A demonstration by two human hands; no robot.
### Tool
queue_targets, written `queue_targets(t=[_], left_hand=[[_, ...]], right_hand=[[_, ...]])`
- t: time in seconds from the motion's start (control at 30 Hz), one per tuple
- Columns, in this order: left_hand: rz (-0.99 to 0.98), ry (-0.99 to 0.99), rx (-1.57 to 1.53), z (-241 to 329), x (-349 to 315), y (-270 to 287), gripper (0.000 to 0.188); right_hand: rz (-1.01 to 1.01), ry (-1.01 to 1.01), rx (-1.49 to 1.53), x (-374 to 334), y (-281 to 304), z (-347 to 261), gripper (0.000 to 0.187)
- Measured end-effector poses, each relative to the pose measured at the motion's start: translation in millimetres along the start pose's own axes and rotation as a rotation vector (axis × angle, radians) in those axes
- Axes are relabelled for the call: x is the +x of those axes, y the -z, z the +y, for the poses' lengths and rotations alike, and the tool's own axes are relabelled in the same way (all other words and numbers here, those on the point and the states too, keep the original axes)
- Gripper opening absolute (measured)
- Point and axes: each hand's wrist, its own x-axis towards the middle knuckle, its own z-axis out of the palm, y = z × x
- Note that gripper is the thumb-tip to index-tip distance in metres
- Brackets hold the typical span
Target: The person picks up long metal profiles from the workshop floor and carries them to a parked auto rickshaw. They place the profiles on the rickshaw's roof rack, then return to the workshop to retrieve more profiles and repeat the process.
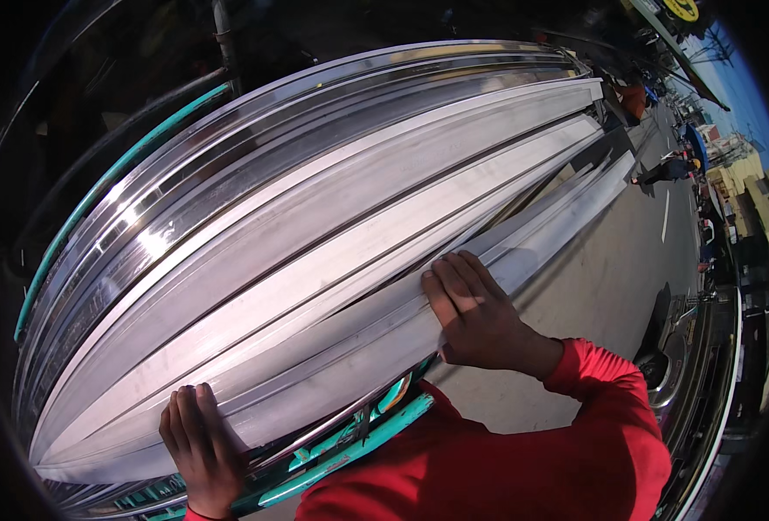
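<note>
Gripping the nearest metal strip (349,369), left hand (200,447) and right hand (475,314) curl partway.

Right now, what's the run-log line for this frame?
left hand: fingers over near-side metal profiles | right hand: likewise, farther right | teal tube: beside near edge

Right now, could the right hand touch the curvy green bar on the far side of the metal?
Probably not from there: the right hand is on the nearest pale strip, and other pale strips and shiny strips lie between it and the green bar.
</note>
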Motion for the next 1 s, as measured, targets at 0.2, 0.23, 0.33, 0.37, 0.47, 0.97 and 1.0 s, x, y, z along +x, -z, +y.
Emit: queue_targets(t=[0.2,0.23,0.33,0.37,0.47,0.97,1.0], left_hand=[[0.025,0.048,-0.045,8,-4,-2,0.061],[0.033,0.034,-0.037,8,-5,-3,0.062],[0.006,0.002,0.031,9,-7,-1,0.054],[0.020,-0.027,0.055,9,-8,-1,0.051],[-0.017,-0.073,0.109,10,-11,4,0.041],[-0.023,0.029,0.029,21,-13,9,0.043],[-0.007,0.038,-0.008,21,-13,8,0.042]], right_hand=[[-0.032,0.015,-0.063,0,2,7,0.051],[-0.036,0.007,-0.060,-3,2,4,0.051],[-0.053,0.000,-0.054,-10,2,0,0.050],[-0.061,0.000,-0.055,-12,1,-1,0.049],[0.014,0.012,-0.040,-18,1,-7,0.049],[-0.173,-0.065,0.172,-9,20,13,0.078],[-0.169,-0.071,0.171,-12,17,11,0.077]])
